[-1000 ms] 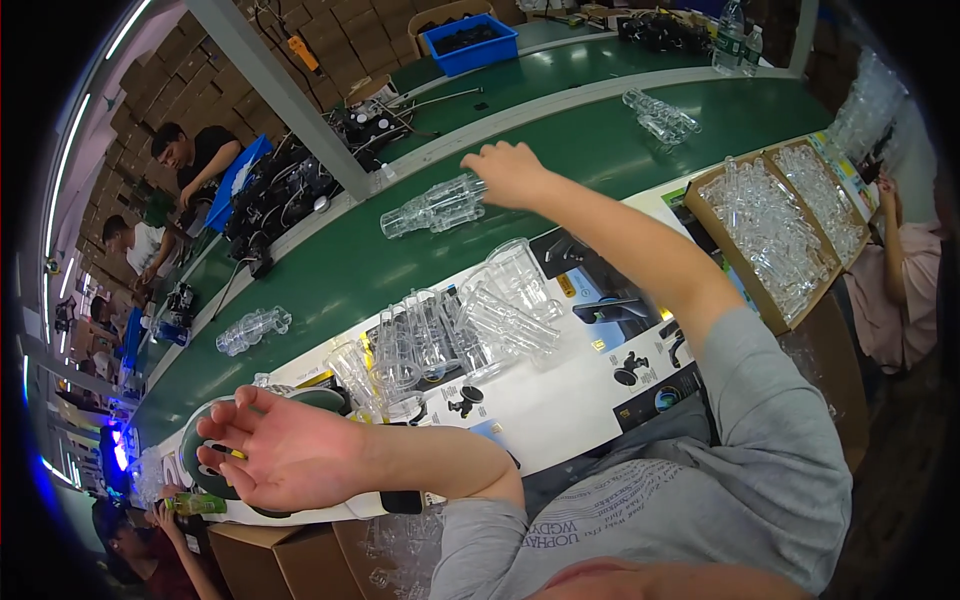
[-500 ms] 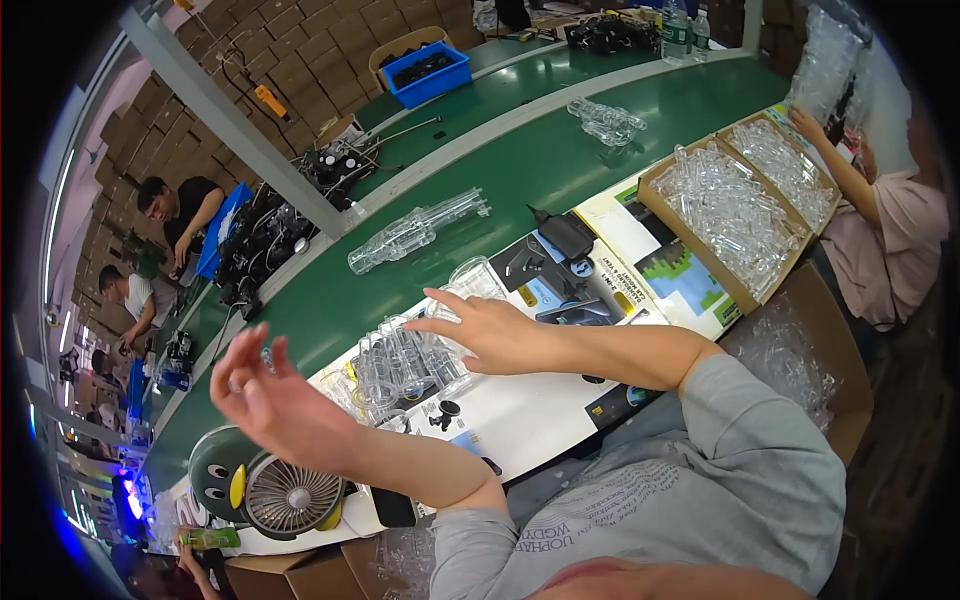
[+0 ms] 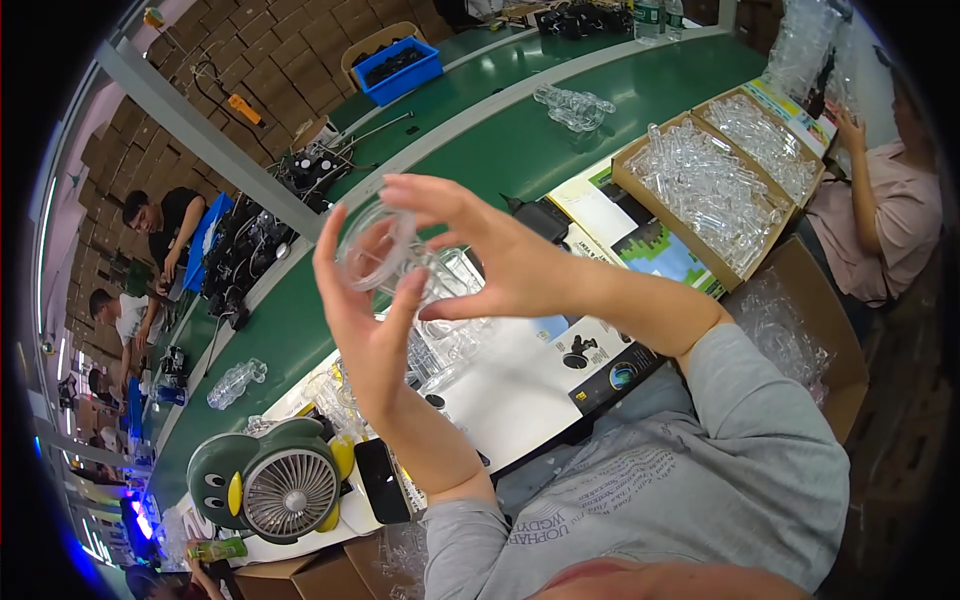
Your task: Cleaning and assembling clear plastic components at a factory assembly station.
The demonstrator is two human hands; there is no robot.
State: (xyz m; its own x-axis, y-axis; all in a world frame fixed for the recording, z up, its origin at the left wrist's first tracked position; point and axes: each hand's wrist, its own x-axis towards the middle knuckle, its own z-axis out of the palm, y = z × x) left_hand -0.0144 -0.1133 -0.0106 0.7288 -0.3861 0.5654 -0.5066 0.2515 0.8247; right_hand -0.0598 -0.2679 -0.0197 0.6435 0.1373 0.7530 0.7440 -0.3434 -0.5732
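Raised over the work surface, a clear plastic part with a round rim [image 3: 378, 247] is between my two hands. My left hand [image 3: 362, 320] curls around its rim from the left, thumb and fingers on either side. From the right, my right hand [image 3: 505, 255] closes on the same part with thumb and fingers; its fingertips partly cover the part. Below and behind the hands lie more clear plastic parts [image 3: 440, 355] on the white printed sheet [image 3: 510, 400]. Another clear assembly [image 3: 238, 384] rests on the green belt, left of my left forearm.
A penguin-shaped fan [image 3: 290, 490] and a black phone [image 3: 382, 482] stand near my left arm. Open boxes of clear parts [image 3: 700, 200] sit to the right. A black adapter [image 3: 541, 218] lies behind my right hand. Co-workers are at both sides.
My right hand has lifted from the clear parts, and my raised, empty left hand has come across to it. Both now hold a round-rimmed clear part. The view has shifted slightly.
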